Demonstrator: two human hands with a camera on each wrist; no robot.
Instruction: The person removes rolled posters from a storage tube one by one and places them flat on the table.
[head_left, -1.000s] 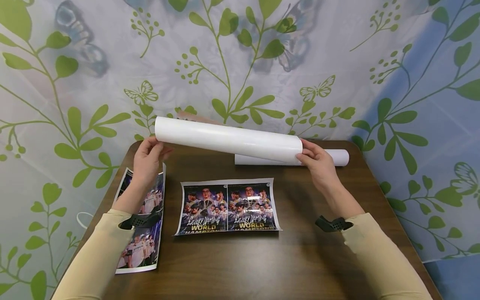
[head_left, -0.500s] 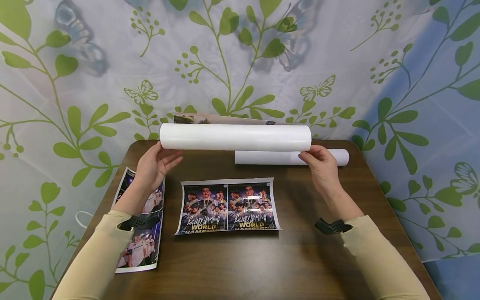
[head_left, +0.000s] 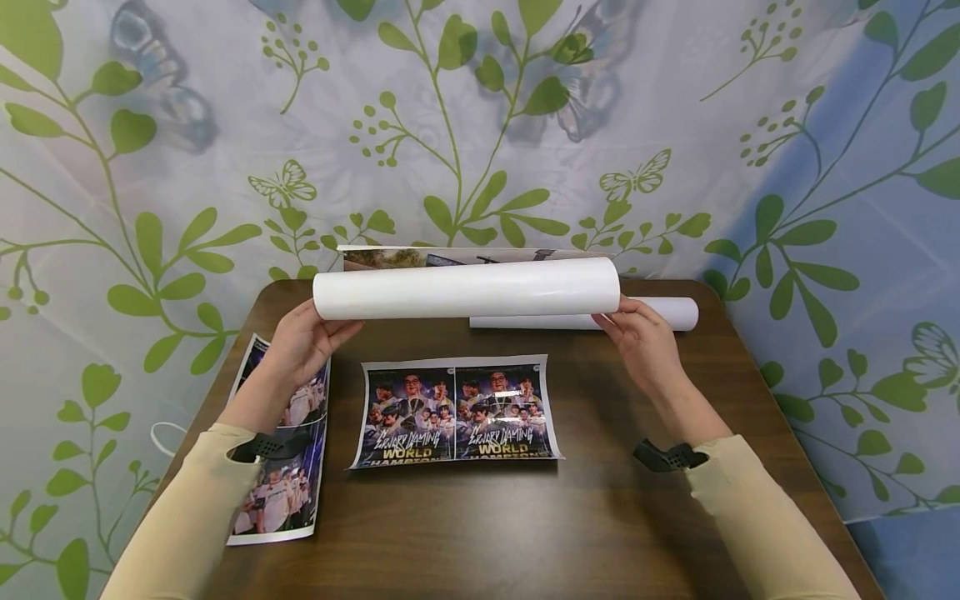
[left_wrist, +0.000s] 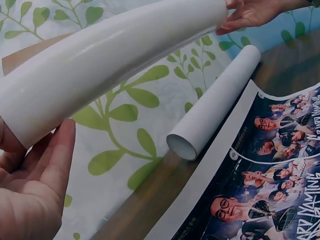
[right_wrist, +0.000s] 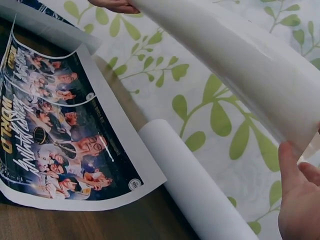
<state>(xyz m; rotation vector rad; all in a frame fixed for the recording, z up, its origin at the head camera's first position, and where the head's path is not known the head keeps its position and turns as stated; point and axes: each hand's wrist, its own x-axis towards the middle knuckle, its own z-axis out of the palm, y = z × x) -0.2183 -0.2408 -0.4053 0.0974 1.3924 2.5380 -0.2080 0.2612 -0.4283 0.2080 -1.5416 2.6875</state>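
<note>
A rolled poster (head_left: 465,287), white back outward, is held up above the far side of the table, its printed loose edge (head_left: 450,256) showing behind the roll. At the roll's left end, my left hand (head_left: 303,337) holds it from below and the side; the left wrist view shows fingers (left_wrist: 59,152) against its lower edge. My right hand (head_left: 645,337) grips the right end, its thumb (right_wrist: 288,162) below the roll in the right wrist view. Parts of both hands are hidden by the roll. The roll's right end sits slightly higher than its left.
Behind the held roll, a second white roll (head_left: 660,313) lies along the table's (head_left: 480,533) far edge. A two-panel printed poster (head_left: 455,412) lies mid-table with curling edges. Another printed sheet (head_left: 288,492) lies at the left, partly under my left forearm. A leaf-patterned curtain (head_left: 480,125) hangs behind.
The roll's left end has come down from its earlier height, and its tilt has reversed. More of the printed edge shows behind it. The sheets and second roll have stayed put.
</note>
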